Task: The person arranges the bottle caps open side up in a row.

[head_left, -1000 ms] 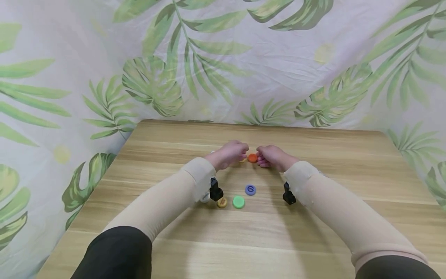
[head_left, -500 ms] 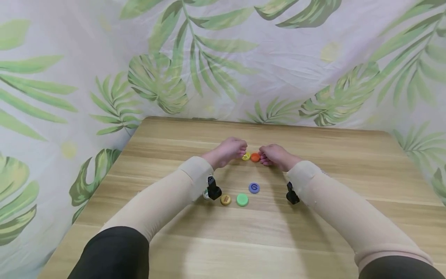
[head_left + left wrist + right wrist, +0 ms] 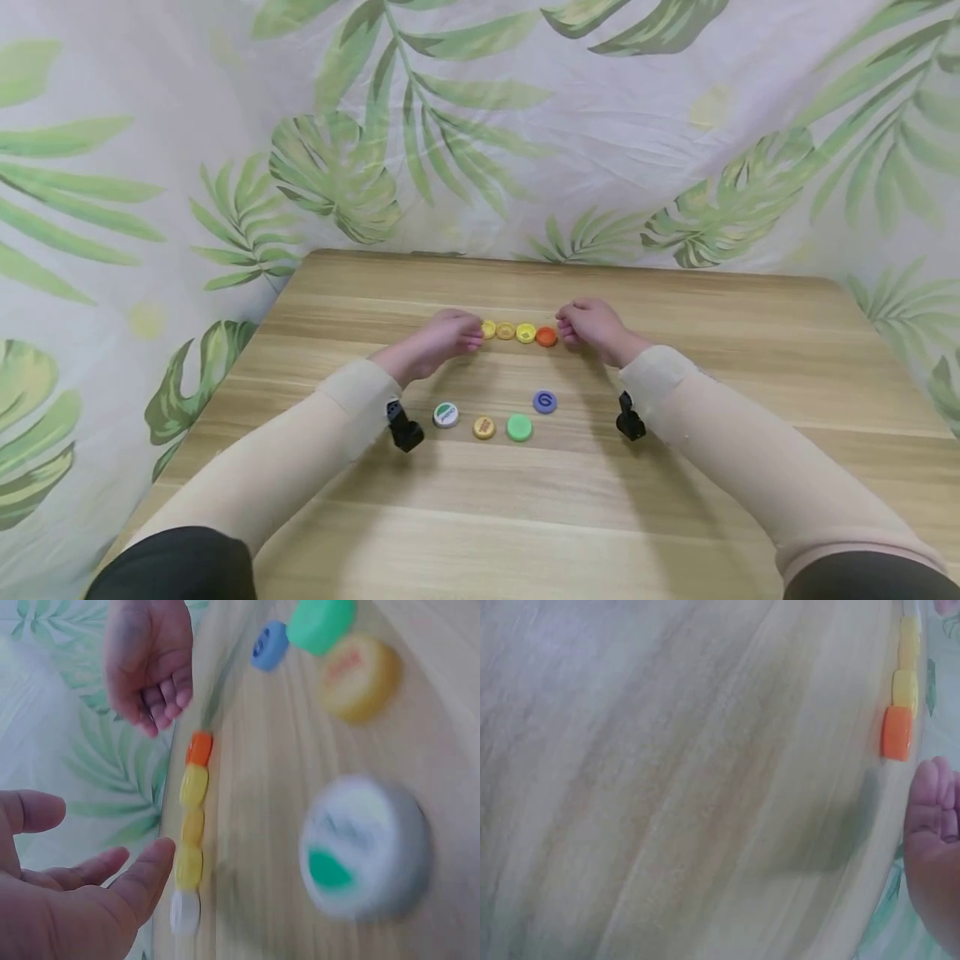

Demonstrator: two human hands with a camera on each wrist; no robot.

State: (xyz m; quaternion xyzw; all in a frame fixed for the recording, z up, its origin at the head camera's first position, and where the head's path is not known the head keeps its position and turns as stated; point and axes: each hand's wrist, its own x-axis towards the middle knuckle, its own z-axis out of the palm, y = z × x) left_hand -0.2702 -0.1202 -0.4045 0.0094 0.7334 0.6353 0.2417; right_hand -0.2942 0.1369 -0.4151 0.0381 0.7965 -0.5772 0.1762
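Observation:
Bottle caps form a row along the far part of the table: an orange cap (image 3: 547, 337) at the right end, then yellow caps (image 3: 526, 333) leftward. A white cap (image 3: 185, 913) ends the row in the left wrist view; in the head view my left hand (image 3: 442, 340) hides it. That hand hovers at the row's left end, fingers loosely spread and holding nothing, with its fingertips (image 3: 163, 851) overlapping a yellow cap in the left wrist view. My right hand (image 3: 596, 327) sits just right of the orange cap, fingers loosely bent, with nothing seen in them.
Nearer on the wooden table (image 3: 570, 517) lie a white cap with green print (image 3: 446, 415), a gold cap with red print (image 3: 483, 427), a green cap (image 3: 519, 427) and a blue cap (image 3: 545, 402). Behind the table hangs a leaf-patterned cloth (image 3: 480, 125).
My left hand has moved left along the row, bringing several yellow caps and the white printed cap into view. The right hand has stayed beside the orange cap, lifting slightly.

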